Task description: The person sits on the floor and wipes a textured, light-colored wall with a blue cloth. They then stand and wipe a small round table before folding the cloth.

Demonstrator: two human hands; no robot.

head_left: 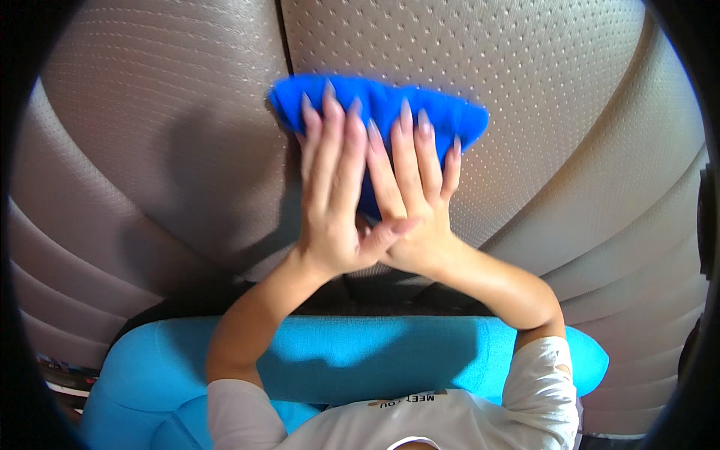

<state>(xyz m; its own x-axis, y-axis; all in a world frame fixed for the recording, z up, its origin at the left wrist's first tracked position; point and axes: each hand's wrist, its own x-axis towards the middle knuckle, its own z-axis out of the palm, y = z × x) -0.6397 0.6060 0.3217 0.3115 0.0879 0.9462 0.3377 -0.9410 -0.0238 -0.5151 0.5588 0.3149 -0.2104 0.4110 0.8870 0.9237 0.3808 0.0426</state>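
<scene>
A folded blue cloth (450, 115) lies pressed against a brown, dimpled padded panel (225, 84) in front of me, across its dark vertical seam. My left hand (332, 185) rests flat on the cloth's left part, fingers extended towards its upper edge. Beside it, my right hand (419, 197) presses on the cloth's right part with its fingers spread. The two hands touch near the thumbs, and my left thumb lies over the base of my right hand. The cloth's middle is partly hidden under both hands.
A bright blue upholstered cushion or seat back (360, 349) lies between my body and the panel. Curved, ribbed padding (619, 253) runs down the right side and also the left. Dark objects stand at the far right rim, and small items show at the lower left.
</scene>
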